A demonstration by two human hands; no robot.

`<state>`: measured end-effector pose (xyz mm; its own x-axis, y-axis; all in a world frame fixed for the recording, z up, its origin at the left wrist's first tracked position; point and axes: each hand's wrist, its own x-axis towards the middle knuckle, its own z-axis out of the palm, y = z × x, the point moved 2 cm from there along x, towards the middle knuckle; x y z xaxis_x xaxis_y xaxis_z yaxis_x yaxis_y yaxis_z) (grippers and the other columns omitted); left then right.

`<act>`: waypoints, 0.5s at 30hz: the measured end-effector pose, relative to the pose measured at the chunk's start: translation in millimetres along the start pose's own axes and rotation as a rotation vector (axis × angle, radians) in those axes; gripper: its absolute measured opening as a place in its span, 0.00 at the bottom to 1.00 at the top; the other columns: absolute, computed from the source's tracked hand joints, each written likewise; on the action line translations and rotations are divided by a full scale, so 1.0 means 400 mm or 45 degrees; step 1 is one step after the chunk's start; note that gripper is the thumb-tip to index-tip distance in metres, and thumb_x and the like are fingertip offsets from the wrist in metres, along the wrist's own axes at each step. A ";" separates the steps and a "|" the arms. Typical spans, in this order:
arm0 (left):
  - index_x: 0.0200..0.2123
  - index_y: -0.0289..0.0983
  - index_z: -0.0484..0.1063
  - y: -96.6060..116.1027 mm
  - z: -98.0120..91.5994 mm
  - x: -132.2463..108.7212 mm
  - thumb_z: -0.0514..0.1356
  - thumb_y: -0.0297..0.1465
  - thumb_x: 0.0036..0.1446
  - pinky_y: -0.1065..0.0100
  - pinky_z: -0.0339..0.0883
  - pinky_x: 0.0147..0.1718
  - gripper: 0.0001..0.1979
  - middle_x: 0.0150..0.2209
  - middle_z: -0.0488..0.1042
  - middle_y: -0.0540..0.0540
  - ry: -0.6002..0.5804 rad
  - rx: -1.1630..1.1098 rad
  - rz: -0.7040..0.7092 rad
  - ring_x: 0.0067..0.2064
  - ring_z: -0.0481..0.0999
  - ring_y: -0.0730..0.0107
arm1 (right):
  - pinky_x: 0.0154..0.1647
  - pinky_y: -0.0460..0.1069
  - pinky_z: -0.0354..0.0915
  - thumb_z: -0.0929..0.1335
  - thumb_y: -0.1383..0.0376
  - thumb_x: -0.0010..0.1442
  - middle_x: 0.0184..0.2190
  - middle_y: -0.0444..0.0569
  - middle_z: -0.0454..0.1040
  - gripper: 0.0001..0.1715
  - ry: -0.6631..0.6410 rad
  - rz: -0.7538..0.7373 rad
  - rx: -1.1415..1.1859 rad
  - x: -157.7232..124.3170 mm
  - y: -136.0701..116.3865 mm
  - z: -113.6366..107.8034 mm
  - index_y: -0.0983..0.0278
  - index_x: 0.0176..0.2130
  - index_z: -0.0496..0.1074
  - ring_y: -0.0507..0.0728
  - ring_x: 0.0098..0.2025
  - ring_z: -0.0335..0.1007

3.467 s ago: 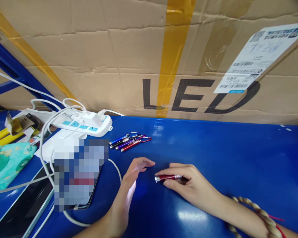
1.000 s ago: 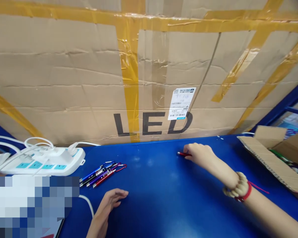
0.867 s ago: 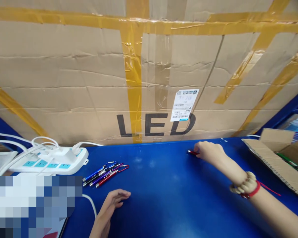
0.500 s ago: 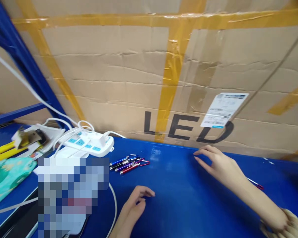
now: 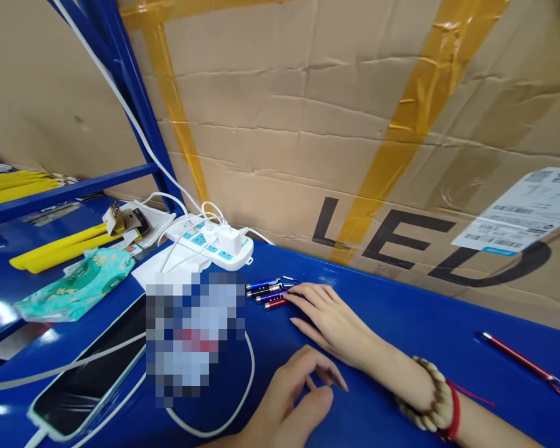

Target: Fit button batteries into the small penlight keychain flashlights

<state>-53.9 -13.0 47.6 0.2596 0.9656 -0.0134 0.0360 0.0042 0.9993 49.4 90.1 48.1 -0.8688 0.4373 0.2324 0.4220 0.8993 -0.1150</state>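
Note:
My right hand [image 5: 329,317] reaches across the blue table [image 5: 401,323], fingers stretched out, with its fingertips on a small cluster of pen lights [image 5: 267,291] in blue, black, purple and red. It wears a bead bracelet and a red cord at the wrist. My left hand [image 5: 294,404] rests on the table near the bottom edge, fingers loosely curled, holding nothing. A single red pen light [image 5: 518,359] with a clip lies alone on the table at the far right.
A white power strip [image 5: 214,241] with plugs and white cables sits behind the pens. A phone [image 5: 93,373] on a cable lies at the lower left. A large taped cardboard box marked LED [image 5: 354,124] walls the back. Yellow items and a teal packet [image 5: 74,289] lie left.
My right hand has set the red pen light down at the right, then swung left across the table to the cluster of pen lights. The view has turned left.

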 end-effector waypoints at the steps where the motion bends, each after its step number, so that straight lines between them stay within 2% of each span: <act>1: 0.34 0.37 0.71 0.004 0.000 -0.002 0.49 0.36 0.56 0.63 0.57 0.39 0.14 0.36 0.70 0.43 0.006 0.031 0.018 0.39 0.67 0.59 | 0.52 0.59 0.60 0.61 0.64 0.65 0.50 0.57 0.68 0.18 0.007 0.018 -0.001 0.003 0.000 0.003 0.69 0.53 0.66 0.63 0.52 0.61; 6: 0.31 0.38 0.70 0.003 0.001 -0.003 0.51 0.31 0.55 0.63 0.58 0.37 0.09 0.33 0.70 0.44 0.121 0.139 0.131 0.38 0.67 0.60 | 0.45 0.56 0.62 0.62 0.63 0.64 0.43 0.52 0.70 0.11 -0.044 0.108 0.099 -0.022 0.004 0.000 0.65 0.45 0.68 0.60 0.44 0.64; 9: 0.30 0.39 0.68 -0.001 -0.002 0.001 0.51 0.26 0.55 0.61 0.56 0.45 0.08 0.34 0.71 0.45 0.198 0.239 0.160 0.41 0.68 0.60 | 0.43 0.54 0.61 0.61 0.64 0.65 0.40 0.49 0.70 0.07 -0.107 0.152 0.180 -0.047 0.001 -0.007 0.62 0.41 0.67 0.57 0.41 0.64; 12: 0.33 0.40 0.67 -0.006 -0.009 0.005 0.50 0.22 0.56 0.59 0.52 0.51 0.09 0.39 0.71 0.47 0.311 0.346 0.145 0.45 0.67 0.61 | 0.42 0.53 0.60 0.62 0.65 0.65 0.38 0.47 0.70 0.05 -0.117 0.182 0.253 -0.071 -0.006 -0.012 0.62 0.39 0.66 0.56 0.39 0.64; 15: 0.38 0.42 0.66 -0.014 -0.017 0.009 0.49 0.23 0.58 0.60 0.55 0.49 0.11 0.43 0.69 0.47 0.451 0.457 0.125 0.48 0.65 0.61 | 0.39 0.51 0.60 0.64 0.64 0.63 0.35 0.46 0.70 0.03 -0.099 0.192 0.322 -0.093 -0.012 -0.012 0.62 0.36 0.64 0.55 0.36 0.65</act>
<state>-59.6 -7.7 42.0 -0.0620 0.9861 0.1544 0.3731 -0.1206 0.9199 80.9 69.6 44.6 -0.8224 0.5559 0.1206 0.4785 0.7908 -0.3817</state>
